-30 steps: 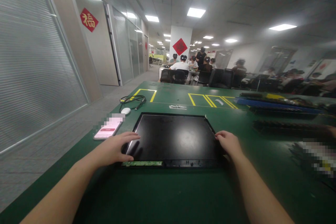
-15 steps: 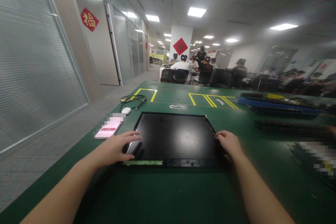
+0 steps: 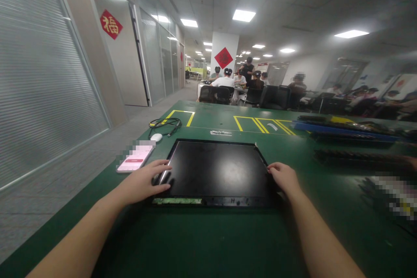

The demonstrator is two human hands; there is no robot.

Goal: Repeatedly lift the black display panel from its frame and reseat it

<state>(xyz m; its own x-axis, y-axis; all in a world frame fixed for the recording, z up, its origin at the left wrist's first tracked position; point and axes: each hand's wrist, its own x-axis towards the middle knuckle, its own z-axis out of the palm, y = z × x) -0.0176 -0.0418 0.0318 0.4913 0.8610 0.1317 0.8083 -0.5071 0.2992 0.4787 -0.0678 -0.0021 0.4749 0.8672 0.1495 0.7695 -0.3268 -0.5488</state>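
Observation:
A dark display panel point(image 3: 208, 169) lies flat on the green table, its screen face up in a black frame. Along its near edge a green circuit strip point(image 3: 177, 201) shows at the left. My left hand point(image 3: 148, 182) rests at the panel's left edge with fingers and thumb spread apart over the border. At the right edge, my right hand point(image 3: 285, 178) pinches the frame between bent fingers and thumb; the thumb is partly hidden.
Left of the panel lie a phone point(image 3: 136, 158), a white mouse-like object point(image 3: 156, 137) and a coiled black cable point(image 3: 164, 126). Dark long parts point(image 3: 355, 132) on blue stand at the right. Yellow tape point(image 3: 244, 117) marks the far table. Several people point(image 3: 224, 79) sit beyond.
My left thumb has shifted slightly up and right on the panel's corner, and the left fingers have drawn back a little to the left. The right hand and panel look unmoved.

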